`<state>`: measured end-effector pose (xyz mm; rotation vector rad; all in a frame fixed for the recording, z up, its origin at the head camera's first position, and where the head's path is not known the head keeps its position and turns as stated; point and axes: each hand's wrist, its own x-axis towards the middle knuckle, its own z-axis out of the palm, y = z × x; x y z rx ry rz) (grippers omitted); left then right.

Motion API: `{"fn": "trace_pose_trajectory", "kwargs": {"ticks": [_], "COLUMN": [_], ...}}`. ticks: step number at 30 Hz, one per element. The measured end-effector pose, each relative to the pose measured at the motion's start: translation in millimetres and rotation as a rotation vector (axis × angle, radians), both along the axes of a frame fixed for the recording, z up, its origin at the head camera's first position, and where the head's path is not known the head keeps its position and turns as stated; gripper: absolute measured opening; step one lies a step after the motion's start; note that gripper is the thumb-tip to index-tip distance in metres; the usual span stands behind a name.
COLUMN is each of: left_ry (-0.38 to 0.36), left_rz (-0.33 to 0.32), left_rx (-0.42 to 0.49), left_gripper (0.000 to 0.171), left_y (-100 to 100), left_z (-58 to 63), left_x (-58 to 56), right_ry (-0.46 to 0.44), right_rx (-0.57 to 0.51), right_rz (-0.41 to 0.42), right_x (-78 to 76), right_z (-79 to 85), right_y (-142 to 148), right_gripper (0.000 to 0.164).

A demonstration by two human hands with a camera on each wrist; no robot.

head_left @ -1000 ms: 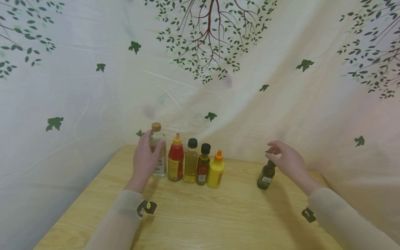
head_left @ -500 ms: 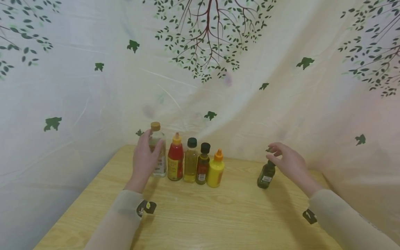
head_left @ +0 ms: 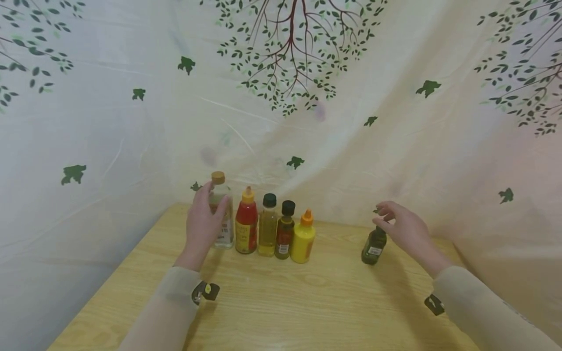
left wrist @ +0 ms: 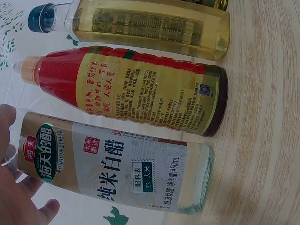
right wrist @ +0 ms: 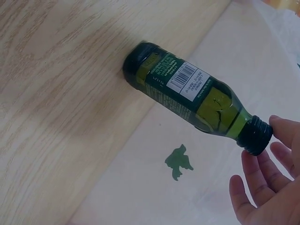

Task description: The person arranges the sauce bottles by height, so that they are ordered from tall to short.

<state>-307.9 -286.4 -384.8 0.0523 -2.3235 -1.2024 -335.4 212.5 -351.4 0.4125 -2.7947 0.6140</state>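
My left hand (head_left: 205, 222) holds the upper part of a clear white vinegar bottle (left wrist: 122, 161), thumb on one side and fingers on the other. The bottle stands at the left end of a row, with an orange-brown cap. Over at the right, my right hand (head_left: 406, 229) pinches the dark cap of a small green glass bottle (right wrist: 187, 93) between thumb and fingertips. That bottle has a barcode label and leans a little in the head view, its base at the tabletop. Nearest the left hand's thumb is a red ketchup bottle (head_left: 247, 226) with a yellow cap.
Right of the ketchup stand a pale yellow oil bottle (head_left: 267, 231), a dark-capped bottle (head_left: 284, 239) and a yellow squeeze bottle (head_left: 303, 242), close together. The wooden table (head_left: 272, 312) meets a hanging leaf-printed sheet (head_left: 263, 136) at its back edge.
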Motion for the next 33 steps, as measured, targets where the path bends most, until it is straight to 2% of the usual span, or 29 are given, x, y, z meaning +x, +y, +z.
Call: {"fn": "trace_pose_trajectory", "kwargs": {"ticks": [10,23,33], "left_ry": [0.007,0.009,0.036], "left_rz": [-0.006,-0.002,-0.002], "left_rx": [-0.004,-0.009,-0.018], "left_gripper": [0.072,0.078,0.069], "left_y": [-0.4,-1.9,-2.3], "left_z": [-1.5,-3.4,-4.5], "left_x": [-1.2,-0.7,-4.6], "right_ry": [-0.054,-0.035,-0.040], "right_rx": [0.012,0.020,0.018], "right_rz": [-0.013,-0.021,-0.038], "right_x": [1.7,7.3,9.5], "right_z": [-4.1,-14.8,-20.7], "right_y": [1.1,5.9,8.6], "right_gripper": [0.057,0.062,0.060]}}
